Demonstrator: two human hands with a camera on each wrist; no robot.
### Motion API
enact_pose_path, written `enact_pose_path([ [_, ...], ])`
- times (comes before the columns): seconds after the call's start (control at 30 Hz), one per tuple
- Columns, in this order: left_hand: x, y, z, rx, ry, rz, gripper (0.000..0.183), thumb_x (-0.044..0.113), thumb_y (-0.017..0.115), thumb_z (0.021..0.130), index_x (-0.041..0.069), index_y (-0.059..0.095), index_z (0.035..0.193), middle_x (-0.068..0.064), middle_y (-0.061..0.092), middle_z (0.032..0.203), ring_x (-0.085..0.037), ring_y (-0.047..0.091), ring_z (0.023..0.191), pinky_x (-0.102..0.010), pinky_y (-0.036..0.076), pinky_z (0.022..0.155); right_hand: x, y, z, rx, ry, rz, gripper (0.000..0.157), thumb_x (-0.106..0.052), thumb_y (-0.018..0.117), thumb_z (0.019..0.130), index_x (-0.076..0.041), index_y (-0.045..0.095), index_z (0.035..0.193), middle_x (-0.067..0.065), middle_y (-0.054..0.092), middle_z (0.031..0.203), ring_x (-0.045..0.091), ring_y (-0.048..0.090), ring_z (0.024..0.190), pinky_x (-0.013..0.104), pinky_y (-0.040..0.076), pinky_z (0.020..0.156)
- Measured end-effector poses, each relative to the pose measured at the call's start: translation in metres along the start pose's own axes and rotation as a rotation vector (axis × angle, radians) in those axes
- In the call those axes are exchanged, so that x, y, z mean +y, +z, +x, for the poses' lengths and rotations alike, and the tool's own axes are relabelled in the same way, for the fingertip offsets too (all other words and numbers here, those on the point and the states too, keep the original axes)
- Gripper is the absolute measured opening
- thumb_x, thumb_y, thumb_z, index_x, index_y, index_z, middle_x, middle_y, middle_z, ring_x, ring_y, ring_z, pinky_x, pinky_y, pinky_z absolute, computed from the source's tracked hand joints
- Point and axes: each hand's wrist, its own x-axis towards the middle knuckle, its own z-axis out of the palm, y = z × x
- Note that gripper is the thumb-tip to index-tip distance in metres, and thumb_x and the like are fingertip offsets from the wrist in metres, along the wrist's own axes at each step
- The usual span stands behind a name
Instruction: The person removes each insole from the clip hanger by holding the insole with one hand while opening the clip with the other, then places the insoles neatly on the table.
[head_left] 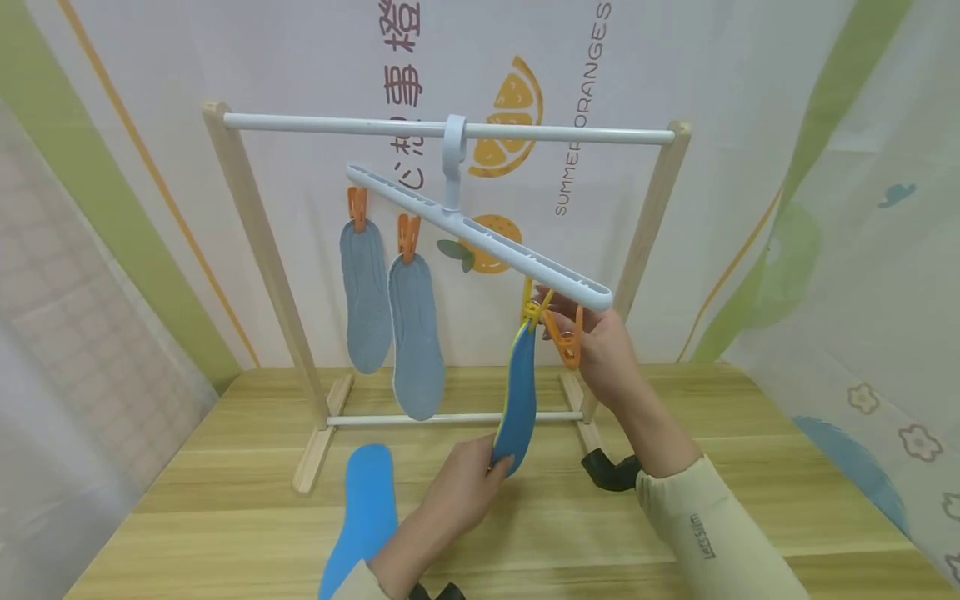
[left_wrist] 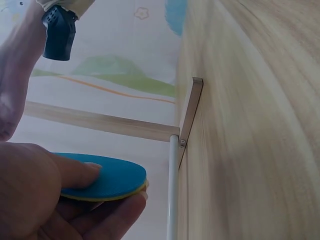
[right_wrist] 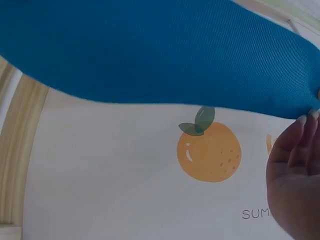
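The left hand point(head_left: 472, 475) pinches the low end of a blue insole point(head_left: 521, 392), under the hanger's point(head_left: 450, 222) right side. The right hand point(head_left: 603, 348) bends near the yellow clip point(head_left: 532, 312); I can't tell if it grips.

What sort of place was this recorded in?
Probably a small indoor staged set: a pale wood-grain table, a white backdrop printed with oranges hung close behind, and a freestanding pale-wood rack with white rods.

- Matt, finely ribbed across the held insole point(right_wrist: 175, 55)
- Cloth-like, matt on the grey insoles point(head_left: 417, 333)
- Smooth, plastic-looking along the hanger point(head_left: 453, 220)
- Wood-grained over the tabletop point(head_left: 247, 500)
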Motion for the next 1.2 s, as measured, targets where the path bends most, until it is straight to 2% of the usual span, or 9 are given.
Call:
enact_pose_path([
  [0.1, -0.001, -0.001, 0.000, -0.002, -0.005, -0.007, 0.021, 0.011, 0.059, 0.092, 0.010, 0.052, 0.073, 0.007, 0.040, 0.059, -0.005, 0.038, 0.050, -0.021, 0.035, 0.044, -0.001, -0.001, 0.004, -0.041, -0.037, 0.057, 0.038, -0.017, 0.064, 0.092, 0.002, 0.054, 0.124, 0.000, 0.066, 0.105, 0.015, 0.059, 0.095, 0.024, 0.051, 0.077],
  [0.27, -0.001, -0.003, 0.001, -0.038, -0.045, -0.039, 0.022, 0.012, 0.056, 0.094, 0.011, 0.051, 0.072, 0.007, 0.037, 0.058, -0.006, 0.038, 0.050, -0.021, 0.034, 0.043, -0.004, -0.001, 0.009, -0.065, -0.052, 0.043, 0.026, -0.019, 0.063, 0.092, -0.009, 0.061, 0.116, 0.000, 0.067, 0.104, 0.014, 0.059, 0.099, 0.023, 0.050, 0.083],
  [0.37, 0.001, -0.005, 0.002, -0.053, -0.061, -0.057, 0.023, 0.013, 0.055, 0.095, 0.011, 0.051, 0.072, 0.006, 0.037, 0.058, -0.007, 0.038, 0.050, -0.022, 0.035, 0.044, -0.006, 0.001, 0.012, -0.094, -0.071, 0.036, 0.023, -0.022, 0.063, 0.093, -0.009, 0.061, 0.111, 0.001, 0.066, 0.104, 0.017, 0.059, 0.102, 0.023, 0.049, 0.087],
  [0.53, 0.001, -0.005, 0.001, -0.059, -0.065, -0.063, 0.023, 0.013, 0.054, 0.096, 0.010, 0.052, 0.073, 0.006, 0.037, 0.058, -0.007, 0.039, 0.051, -0.022, 0.035, 0.044, -0.007, 0.003, 0.017, -0.167, -0.099, 0.127, 0.026, -0.029, 0.067, 0.089, -0.008, 0.063, 0.104, 0.002, 0.068, 0.106, 0.022, 0.062, 0.109, 0.028, 0.047, 0.095],
  [0.73, 0.002, -0.003, 0.001, -0.077, -0.058, -0.073, 0.018, 0.012, 0.054, 0.096, 0.007, 0.056, 0.078, 0.006, 0.041, 0.059, -0.007, 0.040, 0.051, -0.022, 0.036, 0.044, -0.008, 0.000, 0.017, -0.255, -0.081, 0.185, 0.035, -0.034, 0.067, 0.089, -0.010, 0.062, 0.114, 0.003, 0.071, 0.109, 0.021, 0.062, 0.114, 0.031, 0.043, 0.102],
  [0.87, 0.002, -0.003, 0.001, -0.073, -0.060, -0.075, 0.018, 0.012, 0.054, 0.096, 0.007, 0.057, 0.079, 0.006, 0.040, 0.059, -0.007, 0.040, 0.051, -0.021, 0.036, 0.044, -0.008, 0.001, 0.019, -0.290, -0.088, 0.215, 0.041, -0.035, 0.066, 0.090, -0.005, 0.061, 0.118, 0.004, 0.070, 0.105, 0.022, 0.064, 0.108, 0.032, 0.048, 0.097],
  [1.07, 0.000, -0.002, 0.001, -0.067, -0.048, -0.056, 0.019, 0.014, 0.056, 0.096, 0.009, 0.055, 0.078, 0.006, 0.040, 0.059, -0.006, 0.038, 0.049, -0.021, 0.034, 0.043, -0.008, 0.004, 0.020, -0.287, -0.052, 0.313, 0.046, -0.038, 0.072, 0.083, -0.008, 0.063, 0.117, 0.002, 0.070, 0.099, 0.015, 0.064, 0.092, 0.026, 0.053, 0.083],
  [1.2, 0.001, -0.002, 0.001, -0.068, -0.039, -0.050, 0.017, 0.014, 0.056, 0.096, 0.009, 0.055, 0.079, 0.006, 0.040, 0.059, -0.006, 0.038, 0.049, -0.021, 0.034, 0.043, -0.011, 0.004, 0.020, -0.321, -0.057, 0.374, 0.044, -0.036, 0.071, 0.084, -0.007, 0.063, 0.116, 0.002, 0.068, 0.097, 0.015, 0.063, 0.089, 0.024, 0.053, 0.081],
])
